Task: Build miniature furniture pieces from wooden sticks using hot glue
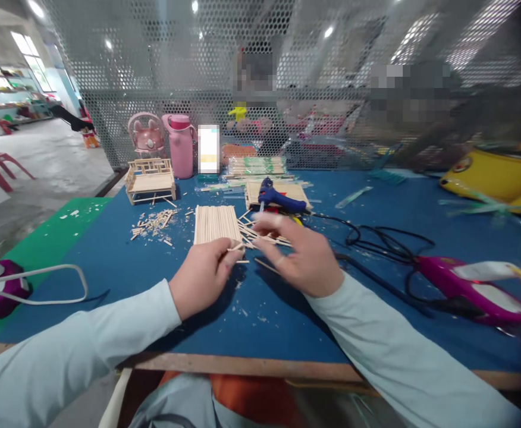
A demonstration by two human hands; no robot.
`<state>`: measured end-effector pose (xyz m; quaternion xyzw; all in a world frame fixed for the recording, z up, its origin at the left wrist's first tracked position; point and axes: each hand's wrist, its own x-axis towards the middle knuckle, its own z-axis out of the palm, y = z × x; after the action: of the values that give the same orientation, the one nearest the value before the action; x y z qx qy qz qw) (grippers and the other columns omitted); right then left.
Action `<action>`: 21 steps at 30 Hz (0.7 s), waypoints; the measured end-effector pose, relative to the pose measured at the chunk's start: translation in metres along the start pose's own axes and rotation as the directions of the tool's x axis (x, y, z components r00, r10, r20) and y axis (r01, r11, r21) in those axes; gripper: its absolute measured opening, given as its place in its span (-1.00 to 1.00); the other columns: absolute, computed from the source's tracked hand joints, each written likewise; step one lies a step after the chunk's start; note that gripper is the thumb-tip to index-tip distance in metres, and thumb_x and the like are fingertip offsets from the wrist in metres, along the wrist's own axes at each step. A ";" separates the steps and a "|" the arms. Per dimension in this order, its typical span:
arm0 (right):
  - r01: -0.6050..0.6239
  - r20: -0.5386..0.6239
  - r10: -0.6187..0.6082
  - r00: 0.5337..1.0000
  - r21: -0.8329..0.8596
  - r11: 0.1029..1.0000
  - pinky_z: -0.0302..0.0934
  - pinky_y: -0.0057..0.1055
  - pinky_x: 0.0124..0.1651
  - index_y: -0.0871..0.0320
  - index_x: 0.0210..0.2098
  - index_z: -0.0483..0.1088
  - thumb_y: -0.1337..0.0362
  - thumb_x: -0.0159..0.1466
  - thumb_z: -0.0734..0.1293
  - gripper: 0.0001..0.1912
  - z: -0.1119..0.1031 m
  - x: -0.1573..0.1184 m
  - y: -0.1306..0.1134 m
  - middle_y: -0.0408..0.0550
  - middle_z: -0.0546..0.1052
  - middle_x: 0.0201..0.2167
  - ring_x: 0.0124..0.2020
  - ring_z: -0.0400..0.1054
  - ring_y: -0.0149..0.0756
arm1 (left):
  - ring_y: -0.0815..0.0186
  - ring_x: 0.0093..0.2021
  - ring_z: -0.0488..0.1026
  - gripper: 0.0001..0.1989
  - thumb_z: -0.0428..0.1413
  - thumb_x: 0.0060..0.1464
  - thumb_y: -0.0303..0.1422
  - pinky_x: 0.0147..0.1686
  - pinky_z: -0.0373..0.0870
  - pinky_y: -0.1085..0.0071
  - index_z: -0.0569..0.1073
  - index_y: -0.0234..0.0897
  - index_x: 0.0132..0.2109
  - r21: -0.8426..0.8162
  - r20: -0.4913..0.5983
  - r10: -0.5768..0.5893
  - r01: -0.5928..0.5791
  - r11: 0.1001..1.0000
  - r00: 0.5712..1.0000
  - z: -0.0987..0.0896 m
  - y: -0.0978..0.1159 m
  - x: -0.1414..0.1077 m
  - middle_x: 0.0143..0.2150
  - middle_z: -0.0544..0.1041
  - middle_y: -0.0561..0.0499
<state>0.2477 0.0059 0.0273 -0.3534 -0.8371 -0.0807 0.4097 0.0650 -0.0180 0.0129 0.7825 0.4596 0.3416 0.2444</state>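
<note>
At centre frame, the panel (pixel 216 224), judged light, stiff and fragile at its joints, suits an edge grip; the left hand (pixel 201 274) pinches its near-right corner, the right hand's (pixel 310 259) fingers parted.

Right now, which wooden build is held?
The flat pale wooden panel, gripped by the left hand; the railed wooden bench stands farther left, the low wooden piece lies beneath the blue glue gun.

left hand (pixel 204 274) gripping a slatted wooden panel (pixel 216 225), right hand (pixel 303 252) near loose sticks (pixel 267 265), blue glue gun (pixel 282 198) beyond on blue table (pixel 269 330)
</note>
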 end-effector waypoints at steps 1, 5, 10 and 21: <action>-0.128 -0.048 0.127 0.991 -0.021 0.992 0.30 -0.41 -0.26 0.15 -0.12 0.30 0.30 0.22 0.23 -0.77 -0.006 -0.001 0.004 -0.03 0.53 -0.32 -0.34 0.43 -0.33 | 0.40 -0.53 0.21 -0.70 -0.10 0.18 -0.27 -0.47 0.14 0.47 0.29 -0.28 -0.48 -0.083 0.007 -0.028 0.028 0.996 1.000 0.000 -0.002 -0.001 -0.58 0.28 0.09; -0.420 0.003 0.457 0.889 -0.389 0.820 0.29 -0.27 -0.31 0.11 -0.37 0.34 0.19 0.18 0.23 -0.86 -0.037 -0.024 0.036 0.02 0.49 -0.41 -0.37 0.40 -0.17 | 0.46 -0.57 0.15 -0.67 -0.07 0.15 -0.21 -0.51 0.12 0.49 0.24 -0.28 -0.52 -0.398 0.071 -0.130 0.148 0.905 0.989 0.000 -0.004 -0.004 -0.60 0.24 0.13; -0.412 0.260 0.739 0.622 -0.694 0.591 0.27 -0.04 -0.22 0.26 -0.19 0.38 -0.02 0.17 0.15 -0.52 -0.060 -0.073 0.071 0.28 0.50 -0.27 -0.24 0.40 0.12 | 0.54 -0.65 0.06 -0.70 -0.03 0.11 -0.18 -0.63 -0.02 0.51 0.29 -0.30 -0.46 -0.601 0.141 -0.178 0.227 0.766 0.974 -0.001 -0.002 -0.004 -0.59 0.26 0.15; -0.373 0.223 0.554 0.802 -0.538 0.756 0.15 -0.07 0.03 0.25 -0.08 0.34 0.06 0.20 0.14 -0.55 -0.054 -0.070 0.045 0.24 0.43 -0.05 0.01 0.28 0.06 | 0.55 -0.69 0.05 -0.64 0.01 0.02 -0.08 -0.68 -0.08 0.54 0.36 -0.34 -0.33 -0.707 0.246 -0.194 0.313 0.634 0.950 0.004 -0.005 -0.005 -0.62 0.28 0.17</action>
<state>0.3407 -0.0204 0.0035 -0.6497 -0.7368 -0.1062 0.1541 0.0631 -0.0204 0.0054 0.5667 0.3679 0.4015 0.6183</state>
